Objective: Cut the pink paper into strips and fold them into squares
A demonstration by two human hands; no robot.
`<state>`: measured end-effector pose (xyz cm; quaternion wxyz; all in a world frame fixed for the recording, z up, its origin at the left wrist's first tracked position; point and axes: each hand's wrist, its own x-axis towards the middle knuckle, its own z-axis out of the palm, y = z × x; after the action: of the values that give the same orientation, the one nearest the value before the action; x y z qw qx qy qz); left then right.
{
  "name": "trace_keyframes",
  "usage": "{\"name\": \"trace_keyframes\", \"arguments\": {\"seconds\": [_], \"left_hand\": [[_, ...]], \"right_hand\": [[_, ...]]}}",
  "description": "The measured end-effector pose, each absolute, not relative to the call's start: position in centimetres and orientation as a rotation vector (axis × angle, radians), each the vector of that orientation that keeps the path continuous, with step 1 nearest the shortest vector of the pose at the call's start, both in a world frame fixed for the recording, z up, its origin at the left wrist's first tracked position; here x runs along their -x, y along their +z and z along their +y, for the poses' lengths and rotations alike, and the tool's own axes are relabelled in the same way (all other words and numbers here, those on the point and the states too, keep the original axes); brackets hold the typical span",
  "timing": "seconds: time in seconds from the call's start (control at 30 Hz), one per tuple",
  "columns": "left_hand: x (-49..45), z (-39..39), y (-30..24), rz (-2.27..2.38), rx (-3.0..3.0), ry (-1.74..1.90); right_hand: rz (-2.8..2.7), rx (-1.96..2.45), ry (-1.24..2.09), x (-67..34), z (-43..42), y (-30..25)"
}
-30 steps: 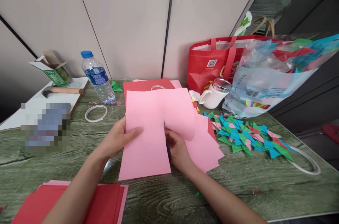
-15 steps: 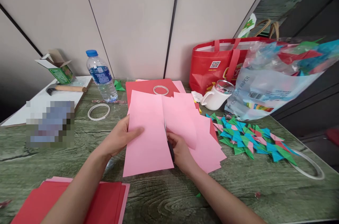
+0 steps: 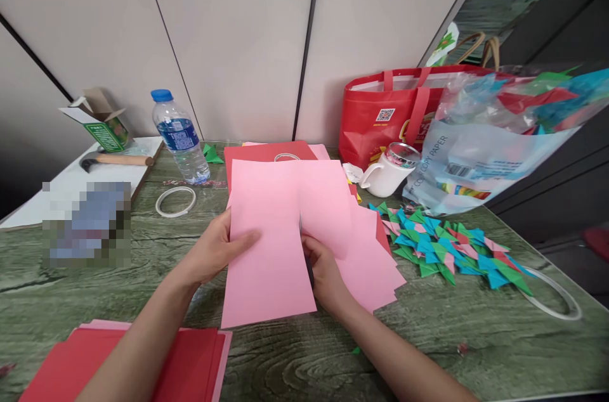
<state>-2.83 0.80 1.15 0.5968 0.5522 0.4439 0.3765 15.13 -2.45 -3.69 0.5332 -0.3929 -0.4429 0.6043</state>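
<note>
One pink sheet (image 3: pixel 269 262) is gripped at its left edge by the left hand (image 3: pixel 219 245). The right hand (image 3: pixel 324 269) has fingers around scissors (image 3: pixel 310 270)

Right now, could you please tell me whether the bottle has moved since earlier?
No, neither way: the bottle keeps the same place left of the thick wall seam.

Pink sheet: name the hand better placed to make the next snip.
The right hand, I'd judge: it holds the mostly hidden scissors partway up the pink sheet. The left hand grips the sheet's left edge, so it seems better placed for steadying.
</note>
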Motion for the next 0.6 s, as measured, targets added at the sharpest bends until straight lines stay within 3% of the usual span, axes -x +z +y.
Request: {"name": "trace_keyframes", "arguments": {"seconds": [0.6], "left_hand": [[2.92, 0.73, 1.27, 1.059, -1.304, 0.839]], "right_hand": [[-1.042, 0.957, 1.419, -15.07, -2.48, -4.08]]}}
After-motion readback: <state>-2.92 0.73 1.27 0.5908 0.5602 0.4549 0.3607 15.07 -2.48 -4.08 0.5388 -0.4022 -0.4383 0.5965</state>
